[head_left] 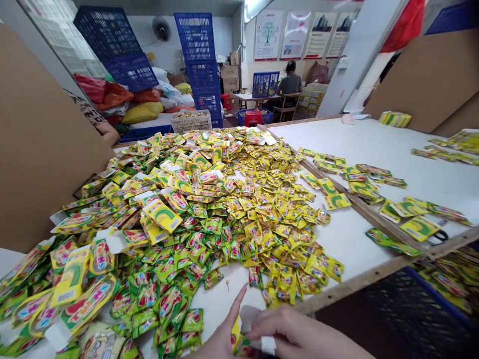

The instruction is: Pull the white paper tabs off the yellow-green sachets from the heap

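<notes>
At the front edge of the table, my left hand point(221, 335) grips a small yellow carton point(235, 333) with its index finger pointing up. White flaps stand open at the carton's top. My right hand point(286, 330) is closed with bent fingers against those flaps, and a bit of green wrapper shows by its fingertips. Beyond my hands lie heaps of small sealed candy packets, green ones point(170, 304) toward the left and yellow ones point(286, 279) toward the right. Yellow printed cartons point(71, 274), many with open white flaps, are piled over the left side.
A wooden strip point(348, 202) divides the white table point(333, 134); flat cartons point(421, 227) lie beyond it. Below the right edge sits a blue crate point(415, 309). Cardboard sheets point(41, 129) stand at left. Stacked blue crates point(202, 65) and a seated person point(292, 82) are farther back.
</notes>
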The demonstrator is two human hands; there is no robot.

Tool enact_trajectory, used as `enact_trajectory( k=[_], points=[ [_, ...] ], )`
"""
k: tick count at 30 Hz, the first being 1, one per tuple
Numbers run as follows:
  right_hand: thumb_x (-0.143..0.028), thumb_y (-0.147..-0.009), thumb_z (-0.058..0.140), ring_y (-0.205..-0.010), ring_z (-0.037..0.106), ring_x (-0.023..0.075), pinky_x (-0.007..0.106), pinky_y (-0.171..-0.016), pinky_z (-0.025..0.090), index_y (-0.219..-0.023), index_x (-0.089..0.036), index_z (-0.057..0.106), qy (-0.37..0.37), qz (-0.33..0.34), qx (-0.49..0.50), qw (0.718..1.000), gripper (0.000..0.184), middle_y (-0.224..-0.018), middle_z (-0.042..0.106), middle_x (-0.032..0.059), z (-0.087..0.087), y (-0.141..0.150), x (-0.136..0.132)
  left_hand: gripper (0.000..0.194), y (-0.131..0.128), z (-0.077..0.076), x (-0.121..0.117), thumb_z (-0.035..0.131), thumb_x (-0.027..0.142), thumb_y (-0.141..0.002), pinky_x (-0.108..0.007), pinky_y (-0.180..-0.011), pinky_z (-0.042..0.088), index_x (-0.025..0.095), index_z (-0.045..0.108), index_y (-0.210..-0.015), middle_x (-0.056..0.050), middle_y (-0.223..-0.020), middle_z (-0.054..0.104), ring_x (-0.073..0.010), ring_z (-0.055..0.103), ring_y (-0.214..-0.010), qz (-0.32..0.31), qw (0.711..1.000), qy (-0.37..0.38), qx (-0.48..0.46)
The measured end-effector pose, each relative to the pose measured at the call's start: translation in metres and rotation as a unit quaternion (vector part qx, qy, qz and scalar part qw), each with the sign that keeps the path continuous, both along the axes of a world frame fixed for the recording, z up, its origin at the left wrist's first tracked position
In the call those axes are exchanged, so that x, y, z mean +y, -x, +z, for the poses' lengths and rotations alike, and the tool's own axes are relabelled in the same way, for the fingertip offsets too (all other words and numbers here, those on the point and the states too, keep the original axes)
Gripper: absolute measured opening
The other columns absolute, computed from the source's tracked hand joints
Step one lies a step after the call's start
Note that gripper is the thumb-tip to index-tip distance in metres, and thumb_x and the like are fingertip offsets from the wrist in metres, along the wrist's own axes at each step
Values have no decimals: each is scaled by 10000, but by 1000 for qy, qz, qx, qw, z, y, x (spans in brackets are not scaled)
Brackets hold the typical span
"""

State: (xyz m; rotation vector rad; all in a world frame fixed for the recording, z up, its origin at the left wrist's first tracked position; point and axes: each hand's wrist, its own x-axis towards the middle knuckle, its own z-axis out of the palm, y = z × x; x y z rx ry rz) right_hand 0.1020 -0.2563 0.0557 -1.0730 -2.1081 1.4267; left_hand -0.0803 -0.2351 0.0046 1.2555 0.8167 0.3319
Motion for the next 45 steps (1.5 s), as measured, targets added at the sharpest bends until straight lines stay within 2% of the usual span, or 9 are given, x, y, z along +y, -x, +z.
enact_trajectory(
  k=[6,10,12,18,24,29,33,37,45],
  points=[
    [-189,-801,457,-740,620,174,266,-677,482,-767,-207,666,-89,-218,-1,972,213,-757,677,41,-4,-52,-9,915,-8,6,6,686,229,-650,-382,-1039,315,231,155,-1396,-92,-1360,448,-239,412,-1246,-8,997,-73,-14],
    [-285,-775,493,-674,609,202,339,-625,473,-1039,-223,576,-253,-485,-207,811,283,-1051,619,105,-2,-139,3,317,18,7,41,461,276,-824,-400,-926,427,202,512,-1128,-113,-1146,589,-228,552,-1056,142,949,-250,133],
    [-281,-782,468,-626,590,177,332,-605,468,-1072,-210,539,-262,-479,-268,794,307,-1085,577,116,-8,-155,10,246,33,1,57,411,277,-841,-428,-883,444,191,541,-1032,-106,-1043,610,-239,566,-986,179,894,-350,216],
    [-118,-682,508,-944,536,258,377,-794,440,-922,-189,568,-158,-219,-353,896,257,-964,591,90,-46,-84,21,337,38,-24,65,518,314,-786,-482,-923,391,190,541,-1098,-117,-1111,575,-303,493,-1087,49,797,-473,373],
    [-75,-614,492,-877,517,240,327,-716,423,-768,-190,507,-147,-244,-380,880,192,-913,544,81,-53,-72,18,165,41,-21,59,500,357,-803,-393,-782,428,208,555,-847,-53,-875,597,-247,552,-864,100,848,-412,319],
    [-55,-669,451,-701,525,175,279,-627,379,-718,-207,471,-74,-254,-254,930,161,-712,548,0,-40,-82,16,274,36,-18,54,628,403,-712,-226,-511,384,190,521,-848,44,-613,573,-133,526,-544,278,946,-136,96],
    [-205,-761,550,-499,409,88,205,-474,328,-688,-200,447,63,-290,51,954,126,-566,422,-71,-20,-51,26,344,17,-17,51,712,384,-621,-189,-400,362,149,561,-823,79,-469,513,-98,473,-418,313,947,-60,29],
    [-468,-705,640,-312,262,20,143,-294,233,-708,-220,381,160,-370,317,859,358,-515,371,-120,-24,17,34,386,-6,-13,48,705,416,-603,-239,-485,489,181,516,-844,29,-644,614,-140,598,-544,376,926,-36,-29],
    [-448,-817,515,-421,371,74,174,-405,336,-838,-229,389,8,-472,313,824,254,-549,439,-84,-69,73,32,449,-31,0,25,569,547,-686,-320,-675,534,188,583,-955,-97,-1002,678,-259,634,-925,473,869,83,-118]
  ],
)
